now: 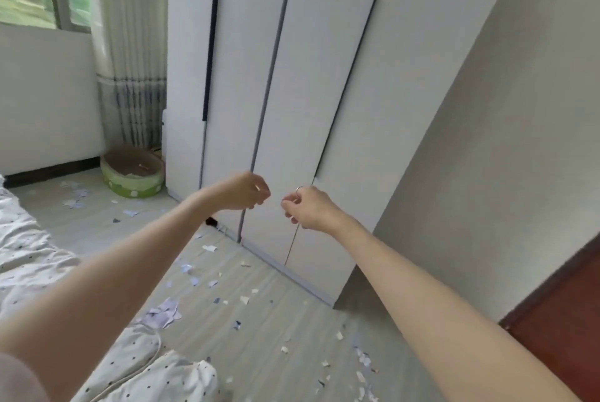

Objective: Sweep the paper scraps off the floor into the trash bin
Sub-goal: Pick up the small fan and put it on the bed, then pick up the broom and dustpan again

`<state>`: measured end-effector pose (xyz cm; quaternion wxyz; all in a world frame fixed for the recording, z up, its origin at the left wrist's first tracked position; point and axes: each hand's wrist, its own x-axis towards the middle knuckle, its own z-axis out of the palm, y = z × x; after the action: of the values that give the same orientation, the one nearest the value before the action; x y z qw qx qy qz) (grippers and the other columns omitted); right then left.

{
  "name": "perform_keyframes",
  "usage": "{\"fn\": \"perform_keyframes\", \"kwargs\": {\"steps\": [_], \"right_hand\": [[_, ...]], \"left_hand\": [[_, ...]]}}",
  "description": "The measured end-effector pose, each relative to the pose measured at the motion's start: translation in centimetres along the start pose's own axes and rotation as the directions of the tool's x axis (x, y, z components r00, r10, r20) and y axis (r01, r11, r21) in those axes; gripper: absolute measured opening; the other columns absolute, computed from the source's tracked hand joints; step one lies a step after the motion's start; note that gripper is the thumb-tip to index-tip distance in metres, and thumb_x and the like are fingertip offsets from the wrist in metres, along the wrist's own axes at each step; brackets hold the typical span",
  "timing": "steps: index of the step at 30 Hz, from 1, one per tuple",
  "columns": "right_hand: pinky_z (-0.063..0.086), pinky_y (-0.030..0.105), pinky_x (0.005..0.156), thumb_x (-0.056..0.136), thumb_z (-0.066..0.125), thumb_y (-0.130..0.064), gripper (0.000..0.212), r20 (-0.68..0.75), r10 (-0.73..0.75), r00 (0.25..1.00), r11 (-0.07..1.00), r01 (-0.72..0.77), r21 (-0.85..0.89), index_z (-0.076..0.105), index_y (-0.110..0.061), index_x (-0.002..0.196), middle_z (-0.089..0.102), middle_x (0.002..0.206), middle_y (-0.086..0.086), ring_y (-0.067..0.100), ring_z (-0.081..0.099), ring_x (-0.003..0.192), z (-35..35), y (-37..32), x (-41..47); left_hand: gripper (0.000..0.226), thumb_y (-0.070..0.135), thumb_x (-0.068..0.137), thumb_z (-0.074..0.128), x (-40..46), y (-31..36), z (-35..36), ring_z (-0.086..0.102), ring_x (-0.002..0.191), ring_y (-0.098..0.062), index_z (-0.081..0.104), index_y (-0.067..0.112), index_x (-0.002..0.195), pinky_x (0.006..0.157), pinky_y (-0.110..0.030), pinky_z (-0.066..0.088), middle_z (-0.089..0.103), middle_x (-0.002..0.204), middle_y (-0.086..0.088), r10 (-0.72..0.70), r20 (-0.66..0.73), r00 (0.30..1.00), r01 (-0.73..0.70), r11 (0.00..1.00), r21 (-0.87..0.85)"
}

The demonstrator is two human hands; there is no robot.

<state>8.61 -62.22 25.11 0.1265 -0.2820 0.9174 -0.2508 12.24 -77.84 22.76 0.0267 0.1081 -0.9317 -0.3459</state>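
Paper scraps (165, 315), small torn white and pale-blue bits, lie scattered over the light wood-grain floor (259, 353) between a dotted white bed cover (29, 249) and a smooth white wardrobe (292, 109). Both bare arms reach toward the wardrobe doors: the left hand (242, 191) has its fingers curled loosely inward, and the right hand (308, 208), wearing a thin ring, is curled likewise. Neither visibly holds anything, though whether they touch the doors I cannot tell.
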Motion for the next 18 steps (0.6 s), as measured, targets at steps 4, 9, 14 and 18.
{"fn": "perform_keyframes", "kwargs": {"steps": [4,9,14,18], "right_hand": [[0.047,0.031,0.091,0.096,0.047,-0.025,0.03,-0.191,0.036,0.981,0.997,-0.048,-0.06,0.061,-0.01,0.118,0.063,0.104,0.007,0.023,0.059,0.102,-10.1,5.6,-4.6],[0.045,0.026,0.076,0.096,0.045,-0.022,0.021,-0.436,0.08,0.897,0.981,-0.149,-0.125,0.064,-0.014,0.102,0.06,0.097,0.003,0.022,0.057,0.09,-21.6,13.0,-10.9],[0.048,0.031,0.094,0.095,0.044,-0.018,0.029,-0.637,0.187,0.748,0.922,-0.357,-0.148,0.064,-0.012,0.115,0.065,0.119,0.007,0.027,0.058,0.112,-30.8,19.1,-17.6],[0.049,0.037,0.094,0.094,0.043,-0.02,0.029,-0.735,0.259,0.627,0.877,-0.471,-0.092,0.062,-0.009,0.114,0.064,0.118,0.009,0.029,0.059,0.109,-35.7,22.9,-21.8]], "left_hand": [[0.025,0.02,0.096,0.048,2.7,12.8,2.2,0.064,0.078,-0.018,0.067,0.009,0.107,0.074,-0.027,0.053,0.07,0.097,-0.004,0.217,0.004,0.976,-0.217,0.975,0.051],[0.021,0.019,0.095,0.046,5.4,29.0,5.8,0.065,0.078,-0.019,0.066,0.013,0.1,0.063,-0.021,0.046,0.071,0.096,-0.003,0.429,0.056,0.902,-0.431,0.901,0.051],[0.023,0.013,0.093,0.043,6.3,42.5,10.5,0.062,0.076,-0.017,0.065,0.016,0.091,0.06,-0.014,0.043,0.072,0.098,-0.006,0.595,0.159,0.788,-0.616,0.763,0.197],[0.031,0.013,0.093,0.04,6.5,50.5,13.1,0.062,0.095,-0.021,0.066,0.013,0.11,0.078,-0.023,0.046,0.068,0.109,-0.001,0.712,0.151,0.685,-0.719,0.629,0.294]]}}
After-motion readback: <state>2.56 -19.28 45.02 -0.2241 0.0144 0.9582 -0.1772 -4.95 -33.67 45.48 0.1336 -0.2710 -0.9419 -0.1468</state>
